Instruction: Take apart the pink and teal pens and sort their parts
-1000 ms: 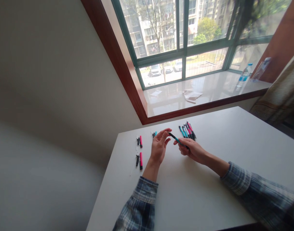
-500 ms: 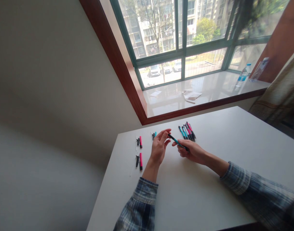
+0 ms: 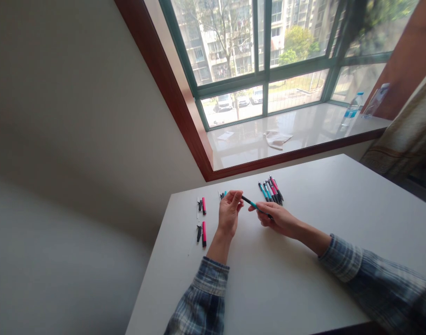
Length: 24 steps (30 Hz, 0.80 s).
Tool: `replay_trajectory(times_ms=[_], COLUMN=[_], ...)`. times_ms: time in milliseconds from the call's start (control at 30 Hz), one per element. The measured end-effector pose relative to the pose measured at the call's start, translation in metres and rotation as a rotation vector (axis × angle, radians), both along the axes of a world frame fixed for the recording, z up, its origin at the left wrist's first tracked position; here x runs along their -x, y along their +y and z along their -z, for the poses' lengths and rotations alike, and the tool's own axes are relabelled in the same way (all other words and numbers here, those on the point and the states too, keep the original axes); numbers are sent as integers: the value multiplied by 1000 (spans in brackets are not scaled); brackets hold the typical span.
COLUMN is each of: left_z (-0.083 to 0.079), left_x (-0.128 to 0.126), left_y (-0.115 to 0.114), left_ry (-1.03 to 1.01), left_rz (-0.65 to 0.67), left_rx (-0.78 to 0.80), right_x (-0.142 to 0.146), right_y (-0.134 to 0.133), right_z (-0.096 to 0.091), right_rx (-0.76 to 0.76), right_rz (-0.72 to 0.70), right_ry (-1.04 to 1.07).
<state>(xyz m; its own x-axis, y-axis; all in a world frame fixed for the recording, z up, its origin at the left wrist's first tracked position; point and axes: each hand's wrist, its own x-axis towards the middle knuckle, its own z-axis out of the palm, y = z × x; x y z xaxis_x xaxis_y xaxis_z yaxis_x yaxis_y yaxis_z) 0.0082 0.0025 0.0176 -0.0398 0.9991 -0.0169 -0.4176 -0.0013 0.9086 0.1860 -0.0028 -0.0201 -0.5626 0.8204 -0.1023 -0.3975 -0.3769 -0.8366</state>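
The right hand [image 3: 276, 217] holds a slim turquoise-and-black pen [image 3: 249, 201] above the smooth white tabletop [image 3: 269, 284], its fingers closed around the barrel. The left hand [image 3: 229, 215] pinches the pen's black left end between thumb and fingertips. Table left, near: one pink-and-black plastic tube [image 3: 204, 234] beside a black clip piece [image 3: 199, 233]. Table far side: grouped turquoise, pink and black pens [image 3: 271, 190].

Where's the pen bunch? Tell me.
In the head view, the pen bunch lies right of centre on the table, near its far edge, beyond the right hand.
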Motion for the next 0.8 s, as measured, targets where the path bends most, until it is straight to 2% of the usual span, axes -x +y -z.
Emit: replay_trajectory(times_ms=[100, 200, 533, 667, 800], left_z=[-1, 0, 0, -1, -10], left_x=[0, 0, 2, 6, 12], left_y=[0, 1, 3, 5, 7], left_ry=[-9, -3, -49, -77, -54], left_rz=[86, 98, -46, -57, -138], left_rx=[-17, -21, -35, -45, -41], right_x=[-1, -2, -2, -2, -2], right_y=[1, 2, 3, 3, 2], right_z=[0, 0, 2, 2, 1], right_rx=[56, 71, -40, -25, 9], right_rz=[12, 9, -1, -1, 28], right_ry=[39, 50, -3, -9, -2])
